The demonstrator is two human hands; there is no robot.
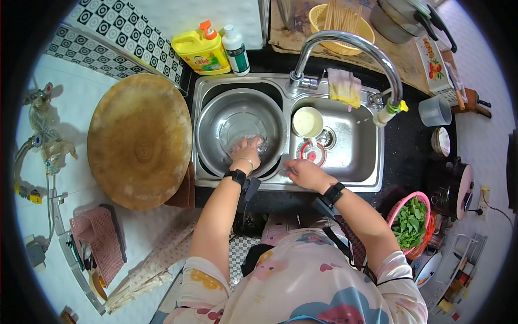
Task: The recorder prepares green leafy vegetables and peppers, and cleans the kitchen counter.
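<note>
My left hand point(246, 153) reaches down into a round stainless steel basin point(214, 109) in the left bowl of the sink. Its fingers are curled over a clear, shiny, crumpled-looking object point(262, 145), largely covered by the hand. My right hand point(302, 174) is above the front of the sink, just right of the divider, with its fingers bent; whether they pinch something small cannot be told. Just beyond it, a clear round lid with a red rim point(323, 156) lies in the right bowl point(356, 162). A cream-coloured cup with a handle point(308, 121) sits near the drain.
A chrome faucet point(348, 35) arches over the right bowl, near a draped cloth point(344, 87). A large round wooden board point(139, 141) stands left. Behind are a yellow detergent jug point(202, 54) and a white bottle point(236, 50). A pink basket of leafy greens point(412, 222) stands right.
</note>
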